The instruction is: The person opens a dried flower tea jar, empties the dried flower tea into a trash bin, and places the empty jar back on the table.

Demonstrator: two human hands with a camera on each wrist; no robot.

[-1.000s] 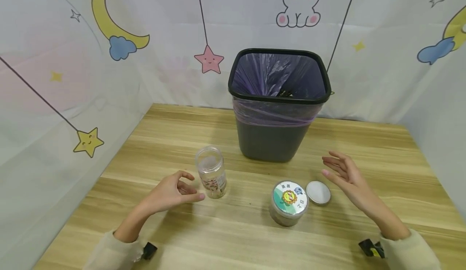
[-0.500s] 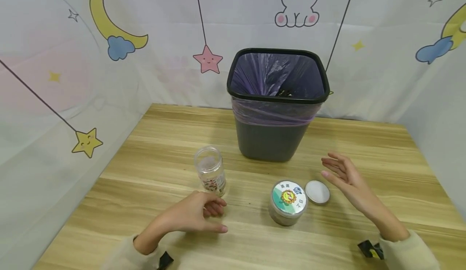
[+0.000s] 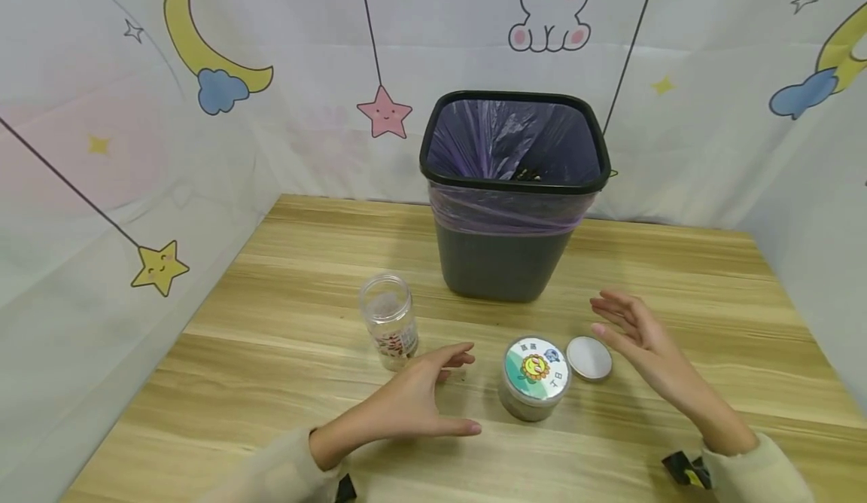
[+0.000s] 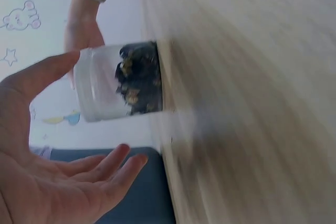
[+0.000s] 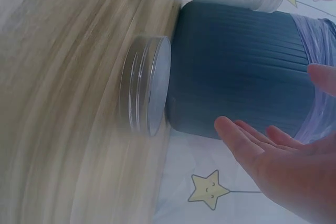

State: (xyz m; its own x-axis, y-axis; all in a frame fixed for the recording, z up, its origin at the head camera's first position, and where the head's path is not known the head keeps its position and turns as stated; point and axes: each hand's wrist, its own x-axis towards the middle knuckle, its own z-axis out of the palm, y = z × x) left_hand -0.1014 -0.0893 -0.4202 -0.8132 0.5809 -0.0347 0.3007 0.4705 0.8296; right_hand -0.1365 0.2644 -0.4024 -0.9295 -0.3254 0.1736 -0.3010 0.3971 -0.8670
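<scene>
My left hand is held low over the table with thumb and fingers spread apart, its spread facing a short round jar. That jar wears a label with a sunflower on top; in the left wrist view dark dried bits fill its lower part. Behind the left hand stands a tall clear jar, open at the top, with printed marks on its side. My right hand hovers beside a round lid lying flat on the table, fingers loosely bent. Neither hand holds anything.
A dark bin lined with a purple bag stands at the back middle, with something dark inside. A white cloth printed with stars and moons surrounds the wooden table at the back and sides.
My left hand has left the side of the tall jar and moved right across the table toward the short jar, its thumb spreading wider. The right hand stays almost still.
</scene>
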